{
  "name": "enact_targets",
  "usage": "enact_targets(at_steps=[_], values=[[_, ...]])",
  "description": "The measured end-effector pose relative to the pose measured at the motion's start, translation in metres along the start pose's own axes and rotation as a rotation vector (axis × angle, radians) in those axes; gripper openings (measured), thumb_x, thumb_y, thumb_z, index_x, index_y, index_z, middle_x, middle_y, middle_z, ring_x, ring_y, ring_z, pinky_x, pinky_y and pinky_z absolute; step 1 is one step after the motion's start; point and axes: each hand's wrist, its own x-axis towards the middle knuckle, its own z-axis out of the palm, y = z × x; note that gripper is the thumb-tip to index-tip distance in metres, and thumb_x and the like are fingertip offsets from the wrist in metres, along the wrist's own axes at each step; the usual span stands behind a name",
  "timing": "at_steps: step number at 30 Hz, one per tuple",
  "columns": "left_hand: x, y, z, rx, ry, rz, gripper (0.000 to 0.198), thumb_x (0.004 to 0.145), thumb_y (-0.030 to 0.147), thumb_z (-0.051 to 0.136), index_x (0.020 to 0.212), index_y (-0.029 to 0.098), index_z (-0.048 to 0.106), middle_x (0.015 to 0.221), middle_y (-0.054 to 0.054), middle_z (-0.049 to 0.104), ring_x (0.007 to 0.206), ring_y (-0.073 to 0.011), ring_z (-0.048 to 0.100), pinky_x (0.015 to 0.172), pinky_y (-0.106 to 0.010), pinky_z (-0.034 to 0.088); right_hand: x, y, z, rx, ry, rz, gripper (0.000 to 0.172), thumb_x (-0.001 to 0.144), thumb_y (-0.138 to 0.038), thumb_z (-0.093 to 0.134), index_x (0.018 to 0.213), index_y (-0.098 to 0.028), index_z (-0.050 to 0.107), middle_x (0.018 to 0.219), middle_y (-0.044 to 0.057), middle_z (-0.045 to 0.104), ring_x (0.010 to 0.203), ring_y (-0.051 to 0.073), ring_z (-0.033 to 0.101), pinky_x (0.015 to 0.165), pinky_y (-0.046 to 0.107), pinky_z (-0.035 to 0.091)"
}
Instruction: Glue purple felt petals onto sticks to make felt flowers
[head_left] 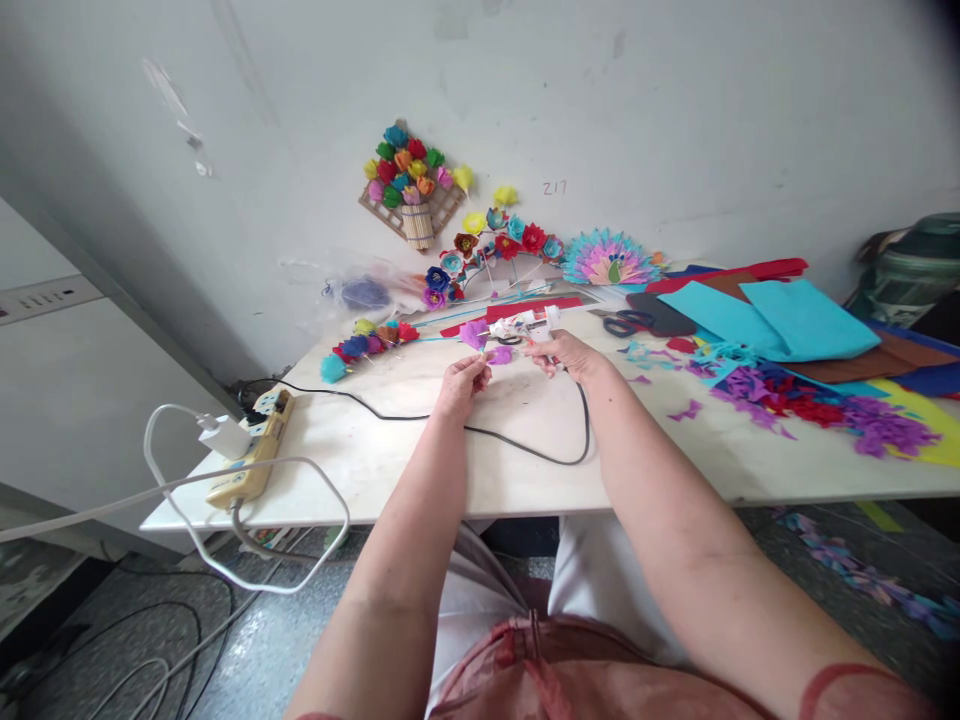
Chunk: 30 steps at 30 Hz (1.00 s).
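My right hand [564, 352] is wrapped round the handle of a white hot glue gun [525, 324], its nozzle pointing left. Between the closed fingertips of my left hand [466, 382] is a purple paper flower [473, 334], upright and close to the nozzle. Whether nozzle and flower touch, I cannot tell. Just right of my left fingertips is another bit of purple paper [499, 355]. A black cord [525, 448] loops over the table from the glue gun toward the left.
A power strip [251, 460] with a white charger lies at the table's left edge. Finished paper flowers [373, 342] lie at the back left. Scissors [628, 322], coloured paper sheets [810, 318] and purple scraps [750, 395] cover the right side. A paper fan [611, 258] leans on the wall.
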Motion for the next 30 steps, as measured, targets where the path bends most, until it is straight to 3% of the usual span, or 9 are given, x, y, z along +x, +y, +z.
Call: enact_targets(at_steps=[19,30], values=[[0.0009,-0.0025,-0.0006,0.085,-0.003,0.024,0.036,0.064,0.040,0.067,0.085,0.011,0.064,0.054,0.001,0.052,0.045,-0.0045,0.038,0.045,-0.020,0.027,-0.0005,-0.0018,0.0043,0.007,0.046,-0.016,0.032,0.058,-0.037,0.073,0.061,-0.014,0.051,0.042,-0.004,0.045,0.033,0.005,0.036,0.032,0.020,0.027],[0.0009,-0.0029,-0.0011,0.088,-0.025,0.019,0.036,0.066,0.040,0.065,0.086,0.011,0.065,0.055,0.001,0.050,0.045,-0.0047,0.038,0.046,-0.021,0.026,0.0019,-0.0020,0.0030,0.090,0.170,-0.067,0.034,0.055,-0.037,0.075,0.057,-0.014,0.049,0.042,-0.005,0.045,0.032,0.004,0.035,0.032,0.020,0.025]])
